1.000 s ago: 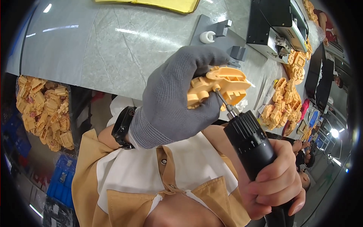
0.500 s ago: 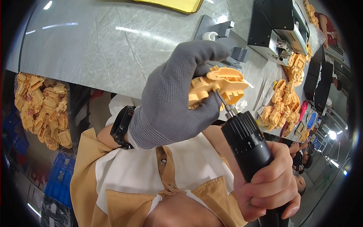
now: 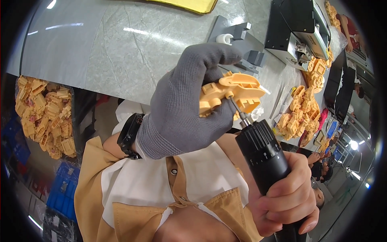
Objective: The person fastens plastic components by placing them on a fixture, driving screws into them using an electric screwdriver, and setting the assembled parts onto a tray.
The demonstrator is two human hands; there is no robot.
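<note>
Screwdriver [image 3: 268, 161] bit still in part [image 3: 234, 90]

Two hands: gloved left hand [image 3: 183, 109], bare right hand [image 3: 288, 201]. One yellow part [image 3: 231, 94] in the left. One black screwdriver [image 3: 268, 161] in the right. One wristwatch [image 3: 129, 135]. Two heaps of yellow parts, too many to count: one in a bin [image 3: 44, 115] at left, one heap [image 3: 300, 115] at right on the table [image 3: 113, 48]. One black machine [image 3: 296, 30] far right. One yellow tray [image 3: 189, 5] at far edge. One grey fixture [image 3: 238, 38].
</note>
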